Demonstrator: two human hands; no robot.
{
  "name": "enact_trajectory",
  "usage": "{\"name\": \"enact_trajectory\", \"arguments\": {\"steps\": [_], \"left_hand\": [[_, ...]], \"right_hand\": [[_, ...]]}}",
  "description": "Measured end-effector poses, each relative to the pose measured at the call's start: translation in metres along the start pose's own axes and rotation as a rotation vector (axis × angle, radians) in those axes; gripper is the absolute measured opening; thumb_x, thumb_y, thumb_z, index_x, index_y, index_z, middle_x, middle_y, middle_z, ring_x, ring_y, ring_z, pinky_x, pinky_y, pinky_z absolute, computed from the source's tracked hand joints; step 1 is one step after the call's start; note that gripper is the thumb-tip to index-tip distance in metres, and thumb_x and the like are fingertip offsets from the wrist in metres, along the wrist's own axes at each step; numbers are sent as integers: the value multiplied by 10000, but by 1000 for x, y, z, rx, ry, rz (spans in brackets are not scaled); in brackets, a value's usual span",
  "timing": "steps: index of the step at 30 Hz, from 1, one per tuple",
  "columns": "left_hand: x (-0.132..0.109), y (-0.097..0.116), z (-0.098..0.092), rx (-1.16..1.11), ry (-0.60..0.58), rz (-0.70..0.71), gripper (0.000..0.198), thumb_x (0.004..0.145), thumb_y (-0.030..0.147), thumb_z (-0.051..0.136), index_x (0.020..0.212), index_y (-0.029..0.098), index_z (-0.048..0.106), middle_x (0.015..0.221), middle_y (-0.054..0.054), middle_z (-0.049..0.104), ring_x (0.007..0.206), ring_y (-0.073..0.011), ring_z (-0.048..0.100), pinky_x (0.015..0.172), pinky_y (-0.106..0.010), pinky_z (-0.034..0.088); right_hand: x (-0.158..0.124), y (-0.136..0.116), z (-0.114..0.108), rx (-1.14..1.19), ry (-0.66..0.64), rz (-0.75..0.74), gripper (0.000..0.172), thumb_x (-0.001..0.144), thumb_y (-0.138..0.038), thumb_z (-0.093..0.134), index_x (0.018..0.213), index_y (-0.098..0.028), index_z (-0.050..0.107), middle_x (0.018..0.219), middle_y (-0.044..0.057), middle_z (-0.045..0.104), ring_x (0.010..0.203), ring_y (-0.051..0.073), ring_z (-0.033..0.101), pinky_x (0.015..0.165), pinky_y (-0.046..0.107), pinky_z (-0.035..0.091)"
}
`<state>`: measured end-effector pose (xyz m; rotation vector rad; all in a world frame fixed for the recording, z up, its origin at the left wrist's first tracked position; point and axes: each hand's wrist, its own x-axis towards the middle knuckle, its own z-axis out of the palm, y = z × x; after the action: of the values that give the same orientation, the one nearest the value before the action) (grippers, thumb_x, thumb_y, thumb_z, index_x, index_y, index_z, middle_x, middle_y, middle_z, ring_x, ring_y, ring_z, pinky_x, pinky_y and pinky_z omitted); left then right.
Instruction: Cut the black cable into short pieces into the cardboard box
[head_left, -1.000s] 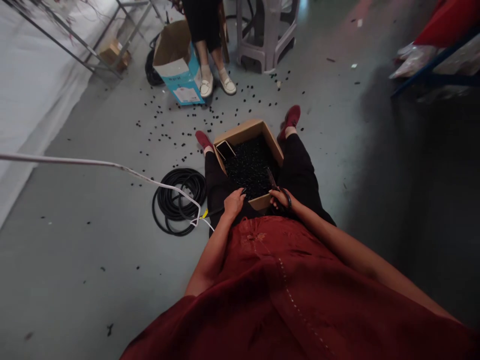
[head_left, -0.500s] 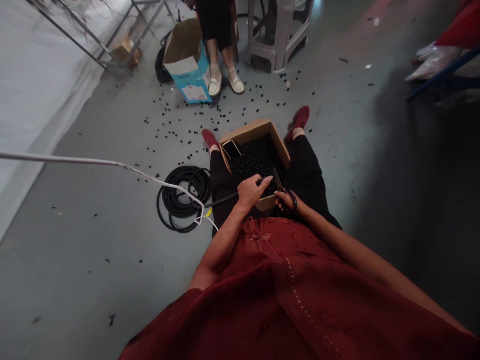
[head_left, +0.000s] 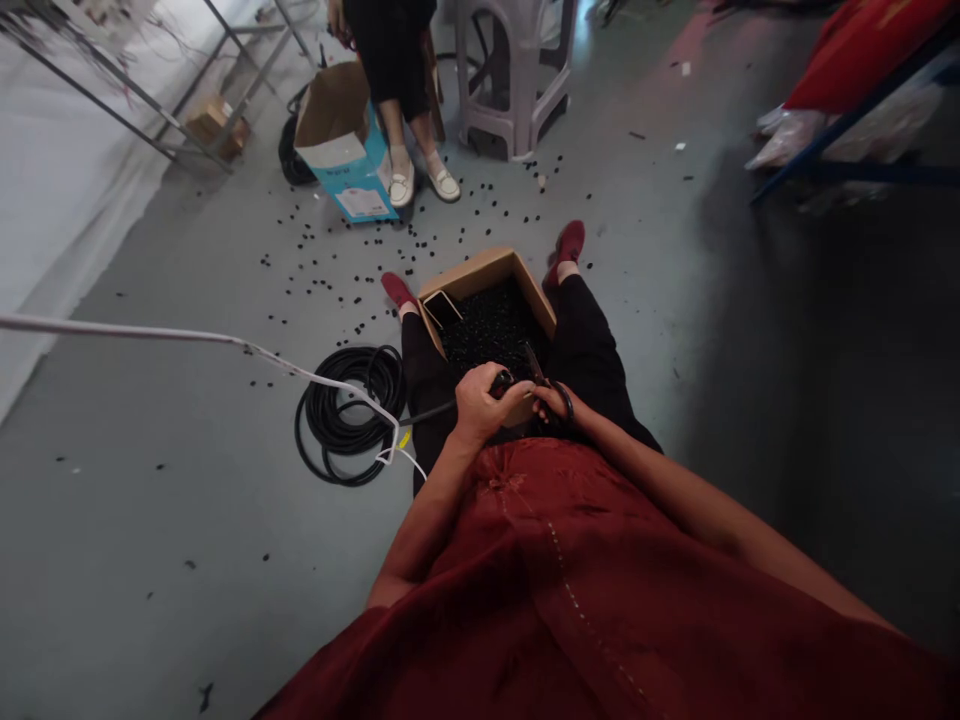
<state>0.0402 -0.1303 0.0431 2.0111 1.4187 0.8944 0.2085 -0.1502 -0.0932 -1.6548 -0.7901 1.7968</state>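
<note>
My left hand (head_left: 480,405) is shut around a black rubber hose (head_left: 431,412), whose end pokes out just past my fingers, close to the scissors. My right hand (head_left: 551,403) grips black-handled scissors (head_left: 534,367), with the blades pointing up over the box. A cardboard box (head_left: 480,268) rests on my lap, filled with small black rubber pieces (head_left: 487,330). A phone (head_left: 442,308) lies in its far left corner. The hose runs left towards a black coil (head_left: 349,415) on the floor.
Cut black pieces (head_left: 330,270) are scattered across the grey floor. A white cable (head_left: 150,328) crosses from the left. Beyond stand a seated person's legs (head_left: 397,100), a blue-and-white carton (head_left: 345,135), and a plastic stool (head_left: 510,80). A blue rack (head_left: 855,170) is at the right.
My left hand has moved from my thigh to the right, bringing the hose end next to the scissors. My right hand stays nearly still, and the view has shifted slightly.
</note>
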Motion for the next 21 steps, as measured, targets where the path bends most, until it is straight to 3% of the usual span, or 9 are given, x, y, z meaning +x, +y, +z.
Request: {"name": "enact_trajectory", "arguments": {"steps": [4,13,21], "left_hand": [[-3,17,-12,35,142,125,325,885,468,526,812,175,648,761,-34,680,722,-132,612,718,-263,445],[-7,21,-15,95,67,144,406,913,500,459,1061,184,667,991,-84,724,856,-162,667,805,-291,494],[-7,19,-13,37,47,137,383,933,458,435,1052,170,658,1023,-98,720,935,-174,672,850,-304,501]], "right_hand": [[-3,-5,1,-14,2,6,131,891,-234,521,780,-183,475,485,-28,566,350,90,476,331,178,391],[-10,-12,2,-39,-4,15,137,926,-195,462,791,-191,441,489,-30,550,384,85,466,372,172,364],[-12,-15,2,-43,-6,13,161,931,-194,464,771,-182,446,483,-25,544,385,79,464,390,173,357]]}}
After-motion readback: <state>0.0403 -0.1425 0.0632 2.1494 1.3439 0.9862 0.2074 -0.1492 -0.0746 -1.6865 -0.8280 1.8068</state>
